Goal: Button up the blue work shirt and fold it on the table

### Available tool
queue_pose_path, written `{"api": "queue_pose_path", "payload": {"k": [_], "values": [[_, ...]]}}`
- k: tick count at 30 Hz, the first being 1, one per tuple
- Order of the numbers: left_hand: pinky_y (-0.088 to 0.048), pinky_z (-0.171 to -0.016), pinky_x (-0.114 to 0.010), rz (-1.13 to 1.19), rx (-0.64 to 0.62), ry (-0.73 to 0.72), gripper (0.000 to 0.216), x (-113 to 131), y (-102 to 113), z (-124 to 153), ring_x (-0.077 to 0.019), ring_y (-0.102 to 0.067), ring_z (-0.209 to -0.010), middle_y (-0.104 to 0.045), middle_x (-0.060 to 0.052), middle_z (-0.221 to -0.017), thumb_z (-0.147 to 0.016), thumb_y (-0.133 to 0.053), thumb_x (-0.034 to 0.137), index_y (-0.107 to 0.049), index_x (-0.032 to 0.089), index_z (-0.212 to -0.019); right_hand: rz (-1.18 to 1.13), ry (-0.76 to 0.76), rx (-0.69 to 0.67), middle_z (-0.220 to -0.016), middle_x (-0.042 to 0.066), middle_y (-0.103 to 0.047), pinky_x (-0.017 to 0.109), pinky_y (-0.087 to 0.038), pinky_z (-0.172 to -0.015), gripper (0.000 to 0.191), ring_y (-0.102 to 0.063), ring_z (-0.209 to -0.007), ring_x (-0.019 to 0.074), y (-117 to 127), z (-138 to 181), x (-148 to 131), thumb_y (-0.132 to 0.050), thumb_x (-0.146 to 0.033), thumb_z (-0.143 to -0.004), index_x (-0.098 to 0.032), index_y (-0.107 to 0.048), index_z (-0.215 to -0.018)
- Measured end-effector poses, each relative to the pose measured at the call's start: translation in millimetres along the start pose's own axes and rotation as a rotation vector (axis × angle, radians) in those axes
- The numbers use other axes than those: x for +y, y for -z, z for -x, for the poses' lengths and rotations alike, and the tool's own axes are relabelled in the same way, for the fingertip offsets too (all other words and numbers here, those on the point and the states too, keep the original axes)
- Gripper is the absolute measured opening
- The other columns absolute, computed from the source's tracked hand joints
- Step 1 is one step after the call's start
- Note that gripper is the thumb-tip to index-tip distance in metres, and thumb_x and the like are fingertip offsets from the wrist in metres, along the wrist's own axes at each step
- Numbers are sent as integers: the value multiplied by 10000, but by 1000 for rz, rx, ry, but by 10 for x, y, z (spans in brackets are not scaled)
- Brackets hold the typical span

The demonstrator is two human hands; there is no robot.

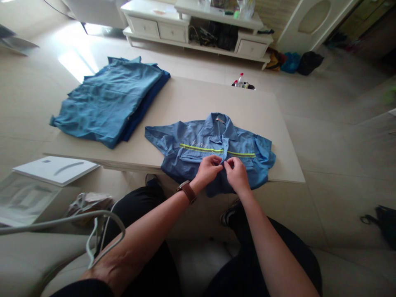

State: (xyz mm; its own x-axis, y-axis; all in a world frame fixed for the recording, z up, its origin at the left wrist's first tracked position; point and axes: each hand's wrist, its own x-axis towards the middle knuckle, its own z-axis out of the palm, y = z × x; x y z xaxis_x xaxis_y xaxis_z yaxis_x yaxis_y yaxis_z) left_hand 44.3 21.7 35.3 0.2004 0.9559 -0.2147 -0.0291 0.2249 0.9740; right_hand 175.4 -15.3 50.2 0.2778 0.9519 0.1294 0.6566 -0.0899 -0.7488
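Note:
A blue work shirt [198, 134] with a yellow-green reflective stripe across its chest lies front up on the table, collar pointing away from me. Its lower part hangs over the near table edge. My left hand [208, 169], with a brown-strapped watch on the wrist, pinches the front placket just below the stripe. Close beside it, my right hand [235, 173] pinches the other side of the placket. The fingertips of both hands nearly meet there. Whatever button lies between them is too small to make out.
On the table's [260, 107] left part rests a stack of blue garments [108, 99]. Bottles with red caps [241, 78] stand beyond the far edge. A white box [55, 169] sits at the lower left, near a pale cable [62, 220]. Farther off is a white TV cabinet [173, 31].

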Motion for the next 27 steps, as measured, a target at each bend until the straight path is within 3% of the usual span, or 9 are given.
{"api": "queue_pose_path", "payload": {"k": [8, 12, 15, 19, 23, 27], "values": [[-410, -633, -201, -109, -88, -68, 245, -8, 60, 15, -95, -558, -665, -674, 2, -767, -623, -642, 56, -714, 140, -841, -136, -199, -39, -684, 3, -571, 338, -437, -686, 256, -524, -686, 195, -63, -34, 104, -545, -482, -813, -246, -514, -717], [-425, -656, -219, -261, -182, -96, 248, 41, 128, 72, -103, -561, -667, -694, -4, -769, -626, -637, 54, -739, 146, -832, -109, -107, 80, -884, 40, -625, 381, -494, -843, 254, -592, -839, 215, -32, -49, 89, -581, -485, -825, -238, -534, -864], [-428, -639, -224, -320, -295, -92, 222, 42, 169, 96, -111, -573, -651, -700, 1, -731, -623, -642, 57, -743, 150, -798, -92, -35, 45, -1065, 99, -660, 439, -505, -965, 291, -624, -991, 246, -66, -47, 149, -596, -431, -823, -220, -592, -1023], [-437, -614, -221, -372, -398, -71, 212, -11, 201, 94, -133, -621, -671, -716, 1, -727, -610, -649, 60, -740, 156, -777, -37, -23, 17, -1150, 155, -689, 488, -497, -1041, 319, -638, -1079, 273, -161, -48, 267, -558, -327, -816, -184, -656, -1084], [-421, -563, -220, -436, -400, -43, 255, -16, 191, 97, -140, -622, -622, -712, 7, -700, -602, -655, 48, -742, 168, -808, -30, -27, 34, -1184, 175, -691, 479, -526, -1022, 359, -656, -1068, 270, -195, -51, 308, -527, -303, -837, -153, -673, -1128], [-451, -633, -234, -506, -263, -46, 317, 20, 121, 65, -157, -651, -696, -738, -22, -779, -698, -612, 32, -723, 167, -963, -57, 4, 27, -1206, 185, -675, 471, -556, -989, 388, -663, -1058, 270, -177, -21, 292, -509, -241, -835, -138, -672, -1171]]}}
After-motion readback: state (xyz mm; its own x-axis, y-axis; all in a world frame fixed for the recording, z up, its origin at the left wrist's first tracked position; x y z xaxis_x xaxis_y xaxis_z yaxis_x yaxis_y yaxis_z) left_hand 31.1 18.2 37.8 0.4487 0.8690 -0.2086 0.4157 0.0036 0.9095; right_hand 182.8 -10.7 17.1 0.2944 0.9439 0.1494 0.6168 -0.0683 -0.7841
